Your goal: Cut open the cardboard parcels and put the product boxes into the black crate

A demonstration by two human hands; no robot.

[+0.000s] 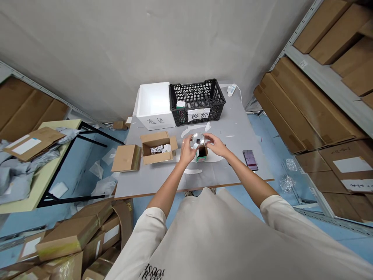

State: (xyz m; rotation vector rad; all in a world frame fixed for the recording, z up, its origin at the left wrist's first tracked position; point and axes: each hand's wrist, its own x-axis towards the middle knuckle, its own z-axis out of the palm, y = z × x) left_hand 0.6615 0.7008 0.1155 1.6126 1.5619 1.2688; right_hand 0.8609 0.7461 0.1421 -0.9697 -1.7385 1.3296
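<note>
A round, shiny, silvery object [198, 139] with a small dark middle, like a reflector lamp, is held up between both hands. My left hand [188, 149] grips its left side, fingers curled round the edge. On the other side, the thumb and fingers of my right hand [215, 144] close on its right rim. Just below it stands a small green box [201, 158], open at the top with a dark inside. To the left is an open cardboard box [157, 158] with crumpled, printed white material inside.
A white foam box [155, 122] and a black plastic crate [220, 111] stand at the table's back. A closed carton [124, 157] is at left, a phone [250, 160] at right. Paper scraps [193, 171] lie on the table [140, 182]. Carton-filled shelves flank it.
</note>
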